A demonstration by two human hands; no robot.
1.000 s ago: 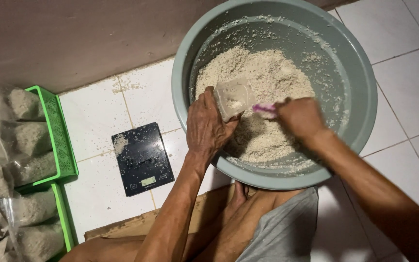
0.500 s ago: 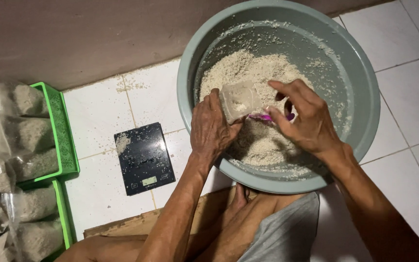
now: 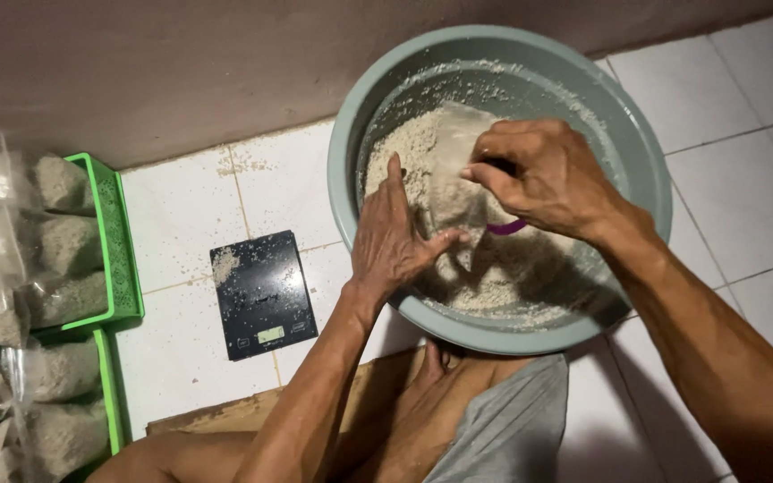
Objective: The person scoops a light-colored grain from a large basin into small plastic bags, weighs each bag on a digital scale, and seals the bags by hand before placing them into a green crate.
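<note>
A large grey-green basin (image 3: 646, 170) on the tiled floor holds pale grainy meal (image 3: 400, 152). Over it my left hand (image 3: 397, 237) holds a clear plastic bag (image 3: 454, 170) upright by its side, partly filled with the meal. My right hand (image 3: 543, 174) is above the bag's mouth, shut on a purple scoop (image 3: 505, 227) whose rim shows under the palm. The scoop's bowl is mostly hidden by my fingers.
A black digital kitchen scale (image 3: 261, 293) lies on the white tiles left of the basin. Green plastic crates (image 3: 123, 250) at the far left hold several filled clear bags (image 3: 55, 241). A brown wall runs behind. My bent legs and grey shorts (image 3: 503, 429) are at the bottom.
My right hand has come up from the meal with the scoop to the bag's mouth. The bag has been lifted more upright in my left hand.
</note>
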